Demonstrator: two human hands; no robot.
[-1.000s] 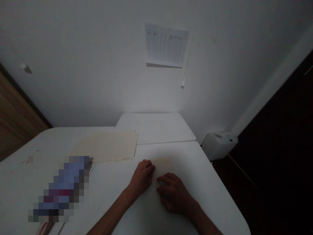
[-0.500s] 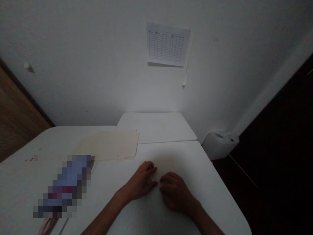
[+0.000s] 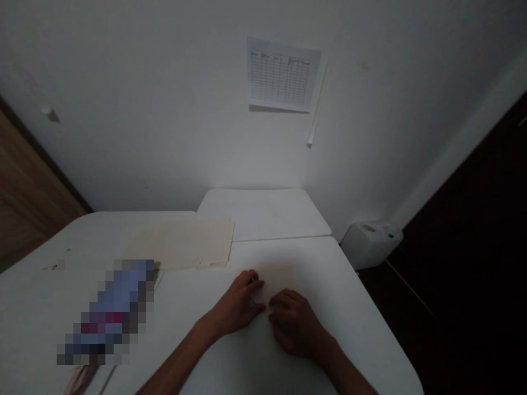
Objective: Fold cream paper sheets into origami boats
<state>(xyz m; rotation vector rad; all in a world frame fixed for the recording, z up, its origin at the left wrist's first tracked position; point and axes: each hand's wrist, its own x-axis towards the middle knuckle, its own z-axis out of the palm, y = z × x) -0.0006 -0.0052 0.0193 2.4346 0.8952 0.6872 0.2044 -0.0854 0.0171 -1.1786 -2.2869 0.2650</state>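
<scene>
White tabletop (image 3: pixel 362 329), pale beige sheet (image 3: pixel 279 271), lying flat

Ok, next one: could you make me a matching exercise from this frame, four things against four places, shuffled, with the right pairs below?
Things
1. printed sheet
2. larger beige sheets
3. white container
4. small pale sheet

Places
A. beyond the right edge of the table
B. by the left hand and right hand
C. on the wall
D. on the tabletop, farther off and to the left of both hands

Right pairs: 1-C, 2-D, 3-A, 4-B
</scene>
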